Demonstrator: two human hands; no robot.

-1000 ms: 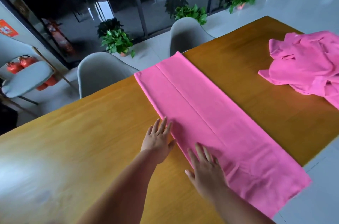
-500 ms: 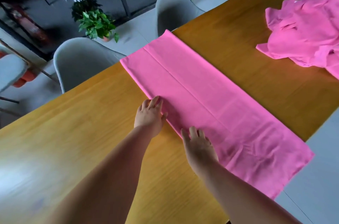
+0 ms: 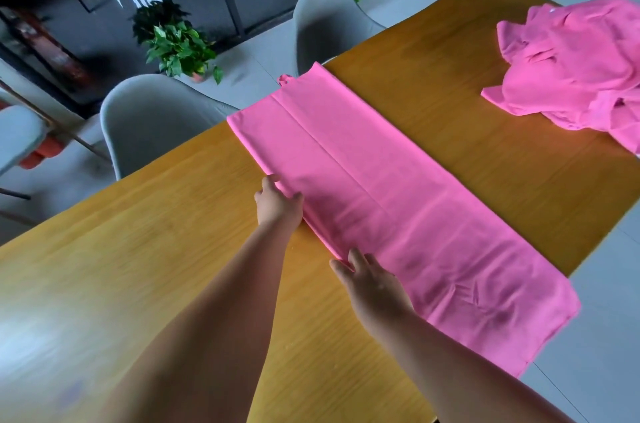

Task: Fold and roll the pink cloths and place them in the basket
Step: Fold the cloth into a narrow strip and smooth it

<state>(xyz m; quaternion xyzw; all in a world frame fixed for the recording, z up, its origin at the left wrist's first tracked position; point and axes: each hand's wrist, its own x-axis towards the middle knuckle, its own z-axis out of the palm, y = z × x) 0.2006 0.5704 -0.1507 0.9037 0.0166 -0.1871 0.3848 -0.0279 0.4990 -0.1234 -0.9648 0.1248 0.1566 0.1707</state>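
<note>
You've got the folded cloth [image 3: 398, 215] laid as a long strip slantwise across the table [image 3: 173, 249]. It runs from the far edge, where its end hangs off just beside a grey chair [image 3: 329, 28], to the near right edge, where the other end also overhangs. Both hands are on the strip's left long edge, around its middle. Left hand [image 3: 278, 206] has its fingers curled round the edge, tips tucked under the fabric. Right hand [image 3: 375, 286] sits closer to you and looks to be pinching the same edge, fingertips partly hidden. My read: two grips spaced along one edge so you can lift it evenly and fold it over toward the right, narrowing the strip before rolling. Cloth itself is bright pink, thin and mostly flat, with one lengthwise crease down it, small wrinkles toward the near end and a little loop or corner poking out at the far end. Pile of pink cloths [image 3: 571, 66] sits crumpled at the far right corner, well apart from the strip, not yet folded. Basket not in view.
</note>
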